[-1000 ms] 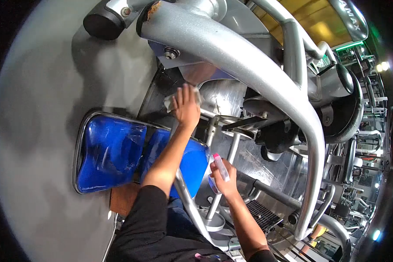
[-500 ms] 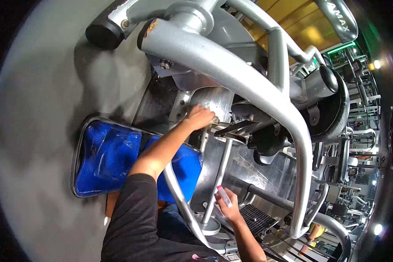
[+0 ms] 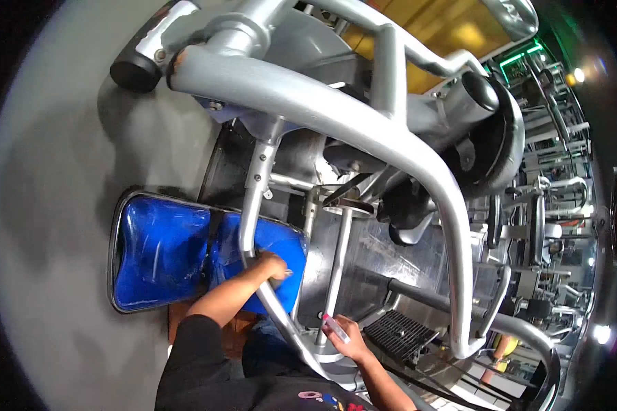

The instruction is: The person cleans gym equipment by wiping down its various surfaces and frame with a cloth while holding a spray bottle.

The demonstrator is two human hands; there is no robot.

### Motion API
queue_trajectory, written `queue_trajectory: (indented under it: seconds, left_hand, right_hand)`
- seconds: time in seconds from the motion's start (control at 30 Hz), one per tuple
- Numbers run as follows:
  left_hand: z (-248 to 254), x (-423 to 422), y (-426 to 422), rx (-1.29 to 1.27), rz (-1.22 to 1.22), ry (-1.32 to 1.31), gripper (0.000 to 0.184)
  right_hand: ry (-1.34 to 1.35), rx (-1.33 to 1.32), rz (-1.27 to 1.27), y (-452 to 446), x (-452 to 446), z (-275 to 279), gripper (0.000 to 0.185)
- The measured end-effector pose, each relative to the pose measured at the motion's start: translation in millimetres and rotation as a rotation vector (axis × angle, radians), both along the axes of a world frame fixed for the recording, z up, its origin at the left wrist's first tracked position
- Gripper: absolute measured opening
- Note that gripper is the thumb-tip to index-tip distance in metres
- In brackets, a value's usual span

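My left hand is closed beside the bent silver tube of an exercise machine, in front of a blue pad. Its fingers are curled, and I cannot make out what is in them, if anything. My right hand grips a small clear bottle with a pinkish-red tip; most of its lower part is hidden by the palm. That hand is close to a thin upright silver rod.
A thick curved silver frame tube arches over the work area. Black round padding hangs at the right. A ridged black foot plate lies lower right. Other gym machines stand farther back.
My left hand has come down and left from the metal post to the silver tube by the blue pad. My right hand has shifted slightly down and left, still holding the bottle.
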State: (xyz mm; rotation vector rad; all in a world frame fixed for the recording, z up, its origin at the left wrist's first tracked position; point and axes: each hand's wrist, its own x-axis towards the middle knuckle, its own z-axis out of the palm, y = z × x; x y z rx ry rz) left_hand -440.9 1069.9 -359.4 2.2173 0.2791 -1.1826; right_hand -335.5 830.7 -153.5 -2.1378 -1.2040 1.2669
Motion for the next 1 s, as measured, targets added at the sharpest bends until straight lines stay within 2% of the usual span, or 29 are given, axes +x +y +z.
queue_trajectory:
  seconds: [0.03, 0.07, 0.1, 0.13, 0.2, 0.23, 0.33, 0.37, 0.4, 0.43, 0.47, 0.5, 0.53, 0.57, 0.6, 0.63, 0.67, 0.73, 0.8, 0.83, 0.87, 0.9, 0.93, 0.97, 1.0]
  left_hand:
    - [14.7, 4.6, -5.4, -0.075, 0.122, -0.049, 0.056]
    - [24.1, 12.0, -12.5, -0.272, 0.132, -0.072, 0.055]
    - [35.6, 15.4, -28.2, -0.325, 0.213, -0.119, 0.054]
    - [68.4, 19.0, -33.6, -0.298, 0.205, -0.060, 0.054]
    - [60.4, 3.6, -62.7, -0.189, 0.169, -0.243, 0.050]
    - [47.7, -6.0, -70.8, -0.320, 0.240, -0.269, 0.050]
    - [96.3, -24.2, -55.3, -0.341, 0.265, -0.249, 0.057]
    - [76.8, -39.0, -55.9, -0.511, 0.500, -0.251, 0.065]
    - [66.0, -50.0, -53.5, -0.584, 0.729, -0.173, 0.062]
    - [64.5, -63.1, -53.0, -0.797, 1.103, -0.386, 0.055]
    - [85.3, -70.2, -35.5, -0.661, 1.311, -0.402, 0.048]
    - [107.8, -71.9, -21.1, -0.678, 1.554, -0.617, 0.048]
    - [98.6, -76.0, -1.6, -0.660, 1.657, -0.796, 0.046]
    - [115.3, -74.3, 20.9, -0.563, 1.763, -0.926, 0.047]
    - [132.6, -77.2, 38.3, -0.532, 1.751, -1.053, 0.048]
    - [154.2, -73.2, 49.0, -0.344, 1.737, -1.124, 0.048]
    - [140.2, -72.4, 63.3, -0.135, 1.556, -1.277, 0.047]
    - [151.9, -70.8, 78.2, 0.220, 1.334, -0.630, 0.042]
    - [99.5, -65.5, 62.7, 0.499, 1.017, -0.849, 0.040]
    - [67.7, -64.2, 35.6, 0.375, 1.105, -0.812, 0.041]
    - [36.8, -75.2, 5.7, 0.836, 0.544, -0.950, 0.040]
    - [24.8, -82.1, -27.7, 0.750, 0.520, -0.809, 0.039]
    - [42.3, -84.3, -60.5, 0.698, 0.417, -0.678, 0.037]
    - [42.5, -75.5, -92.2, 0.537, 0.479, -0.582, 0.029]
    - [33.8, -62.7, -123.0, 0.532, 0.215, -0.508, 0.025]
  right_hand:
    - [0.042, 0.001, -0.048, -14.8, 0.6, -7.4, 0.024]
    - [0.049, 0.003, -0.059, -20.0, 0.7, -6.2, 0.024]
    - [0.072, 0.037, -0.077, -24.1, 0.5, -4.0, 0.025]
    - [0.095, 0.070, -0.095, -29.3, -0.2, -1.9, 0.027]
    - [0.114, 0.142, -0.093, -39.7, 1.2, -4.4, 0.025]
    - [0.058, 0.149, -0.070, -42.3, 1.4, -1.3, 0.024]
    - [-0.018, 0.182, -0.056, -49.9, 7.6, 7.3, 0.022]
    - [-0.025, 0.186, -0.061, -57.1, 6.9, 11.0, 0.022]
    - [-0.022, 0.191, -0.068, -61.7, 7.6, 14.1, 0.022]
    - [-0.031, 0.205, -0.080, -64.9, 8.3, 17.3, 0.021]
    - [-0.037, 0.220, -0.091, -70.3, 7.0, 19.9, 0.021]
    - [-0.077, 0.249, -0.088, -77.3, 5.4, 18.1, 0.021]
    - [-0.075, 0.252, -0.073, -81.9, 5.1, 19.2, 0.021]
    - [-0.080, 0.272, -0.063, -86.0, 5.0, 19.1, 0.021]
    - [-0.087, 0.290, -0.056, -90.9, 3.7, 20.4, 0.021]
    - [-0.082, 0.288, -0.083, -93.8, 1.8, 25.1, 0.022]
    - [-0.097, 0.302, -0.085, -100.0, 0.6, 24.5, 0.022]
    - [-0.073, 0.236, -0.130, -108.0, -3.4, 34.4, 0.022]
    - [-0.054, 0.269, -0.174, -117.4, -9.5, 42.1, 0.022]
    - [-0.062, 0.253, -0.205, -123.9, -12.4, 43.4, 0.022]
    - [-0.069, 0.232, -0.235, -132.2, -15.5, 45.3, 0.022]
    - [-0.073, 0.257, -0.251, -140.7, -18.4, 45.3, 0.023]
    - [-0.079, 0.258, -0.251, -151.2, -21.4, 44.2, 0.023]
    - [-0.124, 0.277, -0.257, -164.0, -23.0, 42.3, 0.024]
    - [-0.168, 0.291, -0.265, -178.5, -25.4, 40.3, 0.026]
